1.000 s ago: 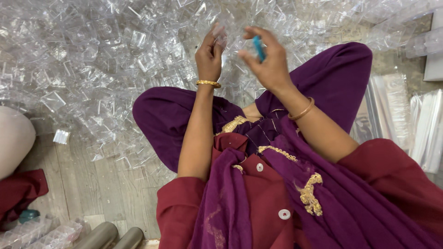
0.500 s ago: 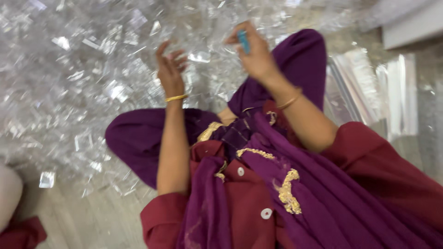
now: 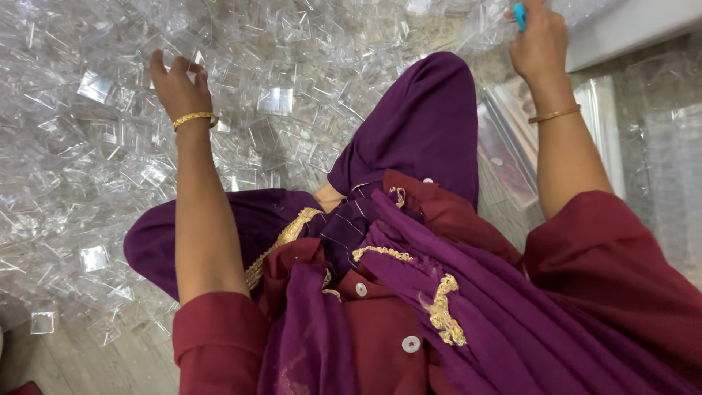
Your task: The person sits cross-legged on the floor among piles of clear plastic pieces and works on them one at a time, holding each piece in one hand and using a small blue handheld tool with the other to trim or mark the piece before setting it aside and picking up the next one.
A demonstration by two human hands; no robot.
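Clear plastic pieces (image 3: pixel 110 132): small, square and box-like, heaped loosely over the floor across the upper and left part of the view.

Flat transparent packets (image 3: pixel 512 146): stacked on edge at the right, just beside the raised knee (image 3: pixel 424 124) (draped in purple cloth). A pale grey edge (image 3: pixel 629 29) is seen at the upper right corner.

Bare wooden floor (image 3: pixel 66 358): open only at the lower left, where the heap thins out.

Left hand (image 3: pixel 178 84): stretched out over the heap, fingers spread wide, nothing clasped; whether the fingertips touch the pieces cannot be told. A gold bangle (image 3: pixel 194 118) is worn at the wrist.

Right hand (image 3: pixel 540 40): raised at the top right, fingers closed narrowly around a small blue object (image 3: pixel 520 14) (mostly hidden).
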